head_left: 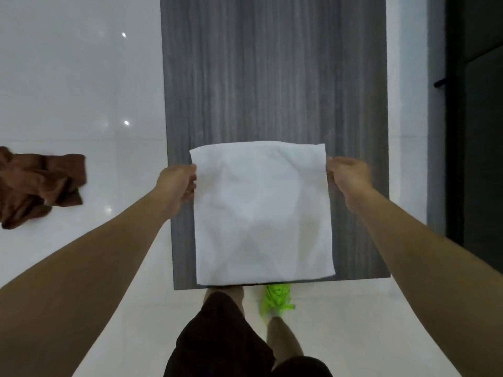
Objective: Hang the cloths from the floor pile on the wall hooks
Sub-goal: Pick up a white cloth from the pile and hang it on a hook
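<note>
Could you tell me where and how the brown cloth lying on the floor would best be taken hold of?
The brown cloth lies crumpled on the white floor, left of the person, so I would pinch a raised fold near its top right corner, coming from above. Both the left hand and right hand now grip the white cloth, so one must let go first.

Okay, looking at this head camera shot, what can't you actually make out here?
- Wall hooks: none in the head view.
- Brown cloth: cut off by the left edge.
- Green shoe: front hidden behind the white cloth.
- Fingertips of the left hand and right hand: hidden behind that cloth.
</note>
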Demonstrator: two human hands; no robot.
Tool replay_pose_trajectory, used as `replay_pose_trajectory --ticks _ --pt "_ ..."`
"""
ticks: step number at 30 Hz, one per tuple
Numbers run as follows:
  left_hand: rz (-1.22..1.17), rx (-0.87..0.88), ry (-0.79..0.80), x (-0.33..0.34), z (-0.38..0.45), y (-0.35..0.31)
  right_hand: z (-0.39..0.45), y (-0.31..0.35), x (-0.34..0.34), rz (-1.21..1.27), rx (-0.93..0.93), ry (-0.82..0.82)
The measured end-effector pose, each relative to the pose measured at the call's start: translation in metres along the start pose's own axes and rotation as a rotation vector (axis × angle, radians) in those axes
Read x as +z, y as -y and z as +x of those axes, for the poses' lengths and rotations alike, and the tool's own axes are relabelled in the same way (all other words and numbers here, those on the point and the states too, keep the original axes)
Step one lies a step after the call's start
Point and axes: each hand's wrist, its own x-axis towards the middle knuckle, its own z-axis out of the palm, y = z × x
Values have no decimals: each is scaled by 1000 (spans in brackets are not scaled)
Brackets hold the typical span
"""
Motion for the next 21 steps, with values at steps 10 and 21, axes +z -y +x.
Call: replay_pose_trajectory --ticks 10,21 --pt "818 112 -66 5 -8 130 -52 -124 57 -519 -10 243" --pt "744 251 -195 10 22 89 -32 -93 74 -513 -77 277"
